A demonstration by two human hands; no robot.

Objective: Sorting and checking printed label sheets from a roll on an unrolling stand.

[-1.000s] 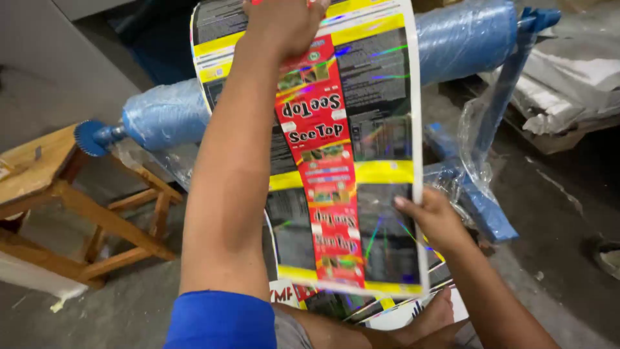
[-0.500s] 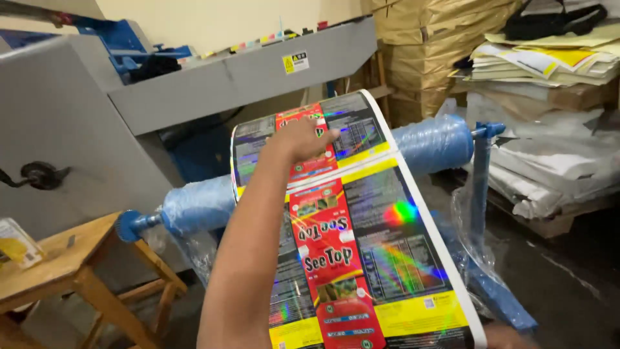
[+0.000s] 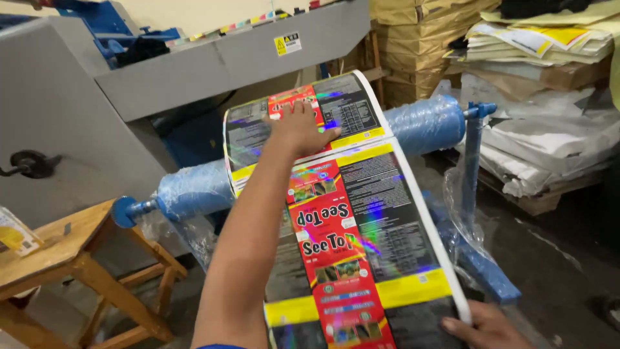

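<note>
to the left of the grip stands a wooden stool [image 3: 61, 249], and beyond it a grey machine housing [image 3: 77, 103]. the left hand [image 3: 298, 131] lies flat, fingers spread, pressed on top of the printed film roll [image 3: 297, 123], which sits on a blue-wrapped shaft [image 3: 423, 123]. from under that palm the glossy printed film [image 3: 361, 226] runs down toward the right hand [image 3: 485, 325], which holds its lower right edge, thumb on top; the fingers beneath are hidden. right of that grip stands the blue stand [image 3: 475, 194], and past it stacked sheets [image 3: 549, 136].
</note>
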